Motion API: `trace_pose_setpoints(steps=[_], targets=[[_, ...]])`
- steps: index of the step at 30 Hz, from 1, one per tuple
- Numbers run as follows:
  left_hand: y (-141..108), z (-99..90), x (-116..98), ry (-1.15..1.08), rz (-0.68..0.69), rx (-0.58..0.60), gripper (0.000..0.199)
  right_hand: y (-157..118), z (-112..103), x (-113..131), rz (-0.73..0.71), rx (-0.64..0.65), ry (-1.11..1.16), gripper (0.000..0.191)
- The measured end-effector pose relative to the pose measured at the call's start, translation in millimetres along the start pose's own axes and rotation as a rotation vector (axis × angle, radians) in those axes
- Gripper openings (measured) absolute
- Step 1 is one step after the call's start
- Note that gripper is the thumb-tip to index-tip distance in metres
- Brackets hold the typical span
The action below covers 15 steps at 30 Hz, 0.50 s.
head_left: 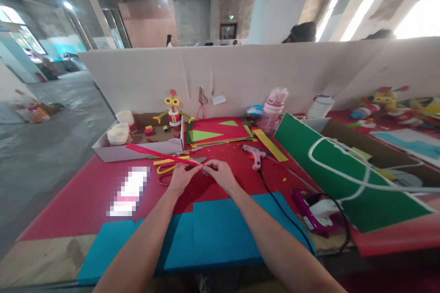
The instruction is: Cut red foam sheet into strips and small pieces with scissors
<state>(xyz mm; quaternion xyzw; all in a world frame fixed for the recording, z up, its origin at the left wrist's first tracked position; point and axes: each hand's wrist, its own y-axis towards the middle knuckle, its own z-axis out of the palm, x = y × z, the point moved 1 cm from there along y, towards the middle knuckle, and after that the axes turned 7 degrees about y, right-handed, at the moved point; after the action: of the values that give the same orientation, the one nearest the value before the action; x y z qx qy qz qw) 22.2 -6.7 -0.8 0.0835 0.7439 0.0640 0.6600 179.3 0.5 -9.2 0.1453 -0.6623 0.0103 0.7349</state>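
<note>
A long red paper strip (156, 152) runs from the upper left into my two hands over the middle of the table. My left hand (184, 176) pinches the strip close to its right end. Fingertips of my right hand (220, 174) are closed on that same end, almost touching the left fingertips. Just behind and left of my left hand lie yellow-handled scissors (165, 169), partly covered by the strip and hand. A red loop (165, 180), seemingly another handle, shows beside my left wrist.
A pink glue gun (256, 155) lies right of my hands, its black cord trailing to a purple power strip (314, 217). Coloured paper sheets (220, 130) are stacked behind. A box (137, 150) with paper cups (119, 133) and a paper figure (174, 114) stands left; a green board (330, 169) leans right.
</note>
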Motion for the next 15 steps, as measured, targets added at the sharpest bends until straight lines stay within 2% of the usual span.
trace_pose_setpoints(steps=[3,7,11,15], targets=[[0.4,-1.0,1.6,-0.049,-0.035,-0.068,0.022,1.2,-2.4,1.3,-0.065,-0.066,-0.03,0.023],[1.8,-3.7,3.4,-0.117,-0.026,-0.124,0.02,0.9,-4.1,3.9,-0.041,-0.09,0.008,0.027],[2.8,-4.9,4.4,-0.159,-0.046,-0.138,0.021,-0.1,-2.8,6.0,0.008,-0.069,0.09,0.029],[2.8,-5.0,4.4,-0.178,-0.063,-0.131,0.022,0.0,-2.1,6.4,0.012,-0.088,0.081,0.025]])
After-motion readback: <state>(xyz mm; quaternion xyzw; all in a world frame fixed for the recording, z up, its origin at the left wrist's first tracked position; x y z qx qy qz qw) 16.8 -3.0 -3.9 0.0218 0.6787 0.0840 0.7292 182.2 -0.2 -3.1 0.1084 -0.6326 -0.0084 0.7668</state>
